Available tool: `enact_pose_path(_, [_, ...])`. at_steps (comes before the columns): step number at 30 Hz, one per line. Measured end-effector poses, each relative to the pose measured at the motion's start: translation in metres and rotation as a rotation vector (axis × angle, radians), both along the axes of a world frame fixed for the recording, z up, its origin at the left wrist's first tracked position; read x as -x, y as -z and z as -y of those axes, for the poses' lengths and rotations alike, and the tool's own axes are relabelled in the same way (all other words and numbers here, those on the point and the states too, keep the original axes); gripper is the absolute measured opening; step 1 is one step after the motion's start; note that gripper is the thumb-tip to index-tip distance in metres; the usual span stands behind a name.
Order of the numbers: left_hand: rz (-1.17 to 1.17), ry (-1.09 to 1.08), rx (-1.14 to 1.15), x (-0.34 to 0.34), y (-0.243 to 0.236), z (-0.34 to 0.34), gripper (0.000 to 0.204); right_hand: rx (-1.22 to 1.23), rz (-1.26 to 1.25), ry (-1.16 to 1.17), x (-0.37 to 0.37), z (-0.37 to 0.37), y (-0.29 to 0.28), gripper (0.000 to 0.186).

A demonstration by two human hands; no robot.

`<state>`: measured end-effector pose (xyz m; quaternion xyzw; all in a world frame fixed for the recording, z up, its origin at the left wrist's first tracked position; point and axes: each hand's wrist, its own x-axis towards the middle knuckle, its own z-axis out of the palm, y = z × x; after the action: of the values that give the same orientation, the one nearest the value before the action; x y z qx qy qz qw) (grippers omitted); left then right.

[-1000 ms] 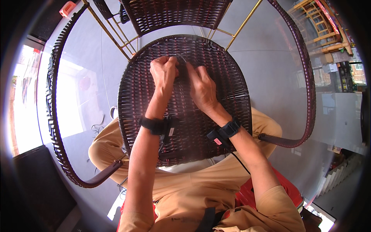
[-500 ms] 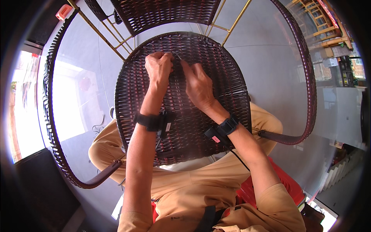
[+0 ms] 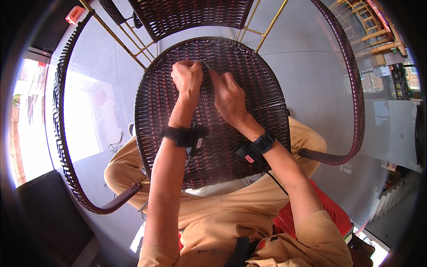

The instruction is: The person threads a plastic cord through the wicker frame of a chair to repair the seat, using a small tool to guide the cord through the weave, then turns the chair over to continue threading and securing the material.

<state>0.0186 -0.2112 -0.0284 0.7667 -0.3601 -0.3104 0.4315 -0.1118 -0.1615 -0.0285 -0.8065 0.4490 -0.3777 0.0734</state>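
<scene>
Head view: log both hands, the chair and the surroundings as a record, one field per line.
Left hand: fingers curled over the seat's far part; contents hidden
Right hand: holds a thin pale piece, too small to identify, toward the left hand
Seat: dark brown, woven, rounded
Backrest: woven, beyond the seat
Wrists: black straps on both
Floor: grey

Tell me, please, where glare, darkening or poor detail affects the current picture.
Head view: glare whitens the floor at left; head view: corners fall dark; head view: the slim piece between left hand and right hand is hard to identify.
</scene>
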Motion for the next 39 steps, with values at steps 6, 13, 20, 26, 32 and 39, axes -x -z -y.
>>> enact_pose_path(6, [-0.002,-0.032,-0.047,0.002,0.0,0.003,0.023,-0.003,0.006,-0.002,0.0,-0.001,-0.001,0.049])
enact_pose_path(13, [0.029,-0.037,-0.026,0.003,0.006,0.005,0.019,-0.021,-0.016,0.028,-0.003,-0.003,-0.006,0.037])
enact_pose_path(20, [-0.585,0.152,-0.028,-0.003,-0.031,-0.013,0.017,-0.07,-0.026,0.047,-0.001,-0.001,-0.007,0.032])
enact_pose_path(26, [-0.654,0.106,0.08,-0.01,-0.023,-0.016,0.015,-0.081,-0.018,0.044,-0.001,-0.001,-0.011,0.03])
enact_pose_path(32, [-0.424,0.08,-0.021,-0.007,-0.025,-0.011,0.013,-0.126,-0.01,0.04,0.001,-0.002,-0.019,0.025])
enact_pose_path(39, [-0.312,-0.017,-0.025,0.001,-0.026,-0.013,0.016,-0.216,-0.031,0.009,0.01,0.013,-0.044,0.014])
